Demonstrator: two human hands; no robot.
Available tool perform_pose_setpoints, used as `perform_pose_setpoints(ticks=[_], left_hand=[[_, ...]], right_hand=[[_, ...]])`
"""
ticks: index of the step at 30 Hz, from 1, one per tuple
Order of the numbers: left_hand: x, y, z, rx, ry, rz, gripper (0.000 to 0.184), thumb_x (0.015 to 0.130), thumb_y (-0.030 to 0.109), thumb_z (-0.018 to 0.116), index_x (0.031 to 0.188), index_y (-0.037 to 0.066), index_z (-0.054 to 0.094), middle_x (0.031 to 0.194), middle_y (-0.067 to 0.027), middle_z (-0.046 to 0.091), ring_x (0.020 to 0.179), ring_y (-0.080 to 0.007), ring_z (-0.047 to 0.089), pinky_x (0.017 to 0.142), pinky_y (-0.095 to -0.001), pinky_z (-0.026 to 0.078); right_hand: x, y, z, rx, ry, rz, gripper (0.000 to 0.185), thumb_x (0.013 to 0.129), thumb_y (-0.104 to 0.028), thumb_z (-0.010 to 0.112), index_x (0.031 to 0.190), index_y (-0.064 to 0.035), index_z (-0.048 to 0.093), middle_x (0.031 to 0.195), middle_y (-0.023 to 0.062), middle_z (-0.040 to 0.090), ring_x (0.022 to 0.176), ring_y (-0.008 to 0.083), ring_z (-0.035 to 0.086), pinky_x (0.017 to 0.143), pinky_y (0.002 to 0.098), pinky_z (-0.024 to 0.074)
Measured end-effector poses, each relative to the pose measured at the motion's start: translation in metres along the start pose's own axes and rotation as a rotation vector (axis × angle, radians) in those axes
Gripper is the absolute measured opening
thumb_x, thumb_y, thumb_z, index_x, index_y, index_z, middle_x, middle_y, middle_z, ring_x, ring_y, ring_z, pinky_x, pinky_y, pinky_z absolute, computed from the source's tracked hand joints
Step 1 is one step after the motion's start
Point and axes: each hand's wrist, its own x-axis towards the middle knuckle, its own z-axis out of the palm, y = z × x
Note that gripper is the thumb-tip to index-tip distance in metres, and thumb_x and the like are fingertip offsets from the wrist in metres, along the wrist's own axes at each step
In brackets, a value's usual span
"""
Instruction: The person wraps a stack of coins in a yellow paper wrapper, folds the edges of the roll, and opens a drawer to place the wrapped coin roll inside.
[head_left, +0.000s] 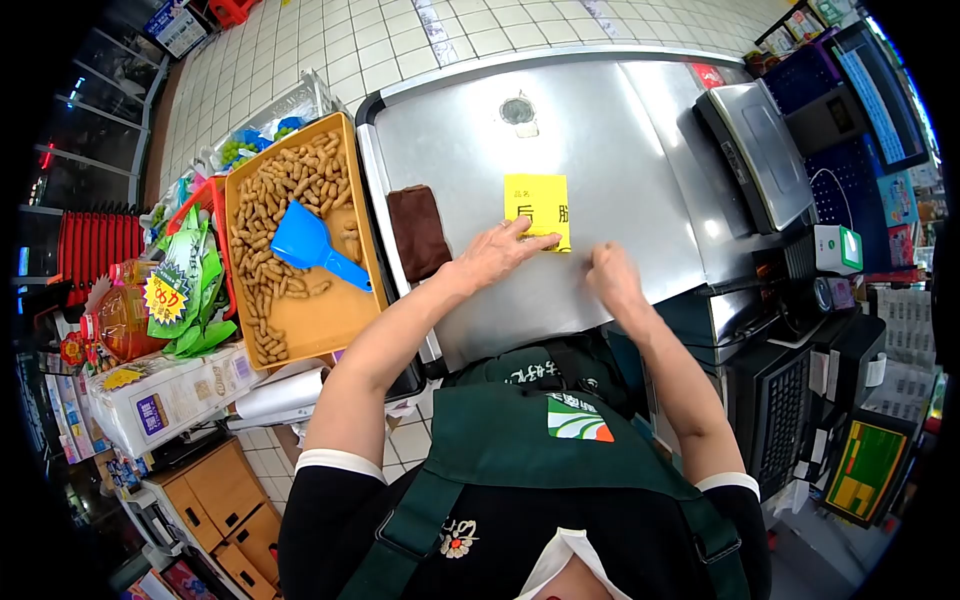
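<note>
Lying unclosed, the left grip (498, 252) touches a yellow rectangular paper card (540, 192), seemingly light and flexible, best pinched beyond it. Alongside, the blurred right grip's (614, 278) closure is unclear.

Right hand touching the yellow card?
No, the right hand is off to one side with a gap of bare metal counter between, while the left hand's fingers rest on the yellow card.

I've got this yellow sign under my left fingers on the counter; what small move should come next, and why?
Probably bring your right hand to the yellow sign's lower right corner to steady it: your left hand's fingers lie over its lower part, while the right appears off it, over the metal counter.
</note>
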Motion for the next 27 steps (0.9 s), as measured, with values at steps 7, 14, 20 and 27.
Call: perform_pose_setpoints(ticks=[7, 14, 20, 27], left_hand=[[0.000, 0.002, 0.001, 0.045, 0.012, -0.015, 0.053, 0.081, 0.013, 0.062, 0.129, 0.033, 0.051, 0.097, -0.0097, 0.048, 0.087, -0.0303, 0.058, 0.076, -0.0372, 0.054], [-0.002, 0.000, 0.006, -0.020, 0.079, -0.013, 0.056, 0.079, 0.013, 0.065, 0.130, 0.032, 0.051, 0.096, -0.0091, 0.047, 0.089, -0.0299, 0.058, 0.076, -0.0382, 0.054], [0.001, 0.004, -0.003, -0.064, 0.021, -0.059, 0.057, 0.078, 0.012, 0.067, 0.130, 0.031, 0.051, 0.097, -0.0093, 0.047, 0.087, -0.0293, 0.058, 0.075, -0.0384, 0.054], [-0.002, 0.002, -0.003, -0.156, 0.048, -0.055, 0.052, 0.077, 0.010, 0.068, 0.126, 0.024, 0.054, 0.097, -0.0103, 0.052, 0.087, -0.0305, 0.058, 0.076, -0.0401, 0.051]], right_hand=[[0.048, -0.013, -0.022, 0.505, 0.021, 0.172, 0.024, 0.068, -0.008, 0.066, 0.088, 0.0033, 0.070, 0.079, 0.0207, 0.067, 0.071, 0.0309, 0.067, 0.067, 0.0361, 0.0521], [0.051, -0.026, -0.009, 0.459, 0.011, 0.222, 0.027, 0.071, -0.009, 0.064, 0.094, 0.0033, 0.069, 0.082, 0.0205, 0.068, 0.069, 0.0257, 0.068, 0.067, 0.0329, 0.0525], [0.043, -0.005, -0.002, 0.558, -0.107, 0.000, 0.033, 0.070, -0.003, 0.063, 0.103, -0.0012, 0.068, 0.088, 0.0146, 0.066, 0.071, 0.0232, 0.064, 0.068, 0.0321, 0.0516], [0.025, -0.014, -0.003, 0.629, -0.039, -0.167, 0.044, 0.068, 0.003, 0.063, 0.111, -0.0035, 0.061, 0.097, 0.0143, 0.058, 0.079, 0.0285, 0.062, 0.071, 0.0349, 0.0509]])
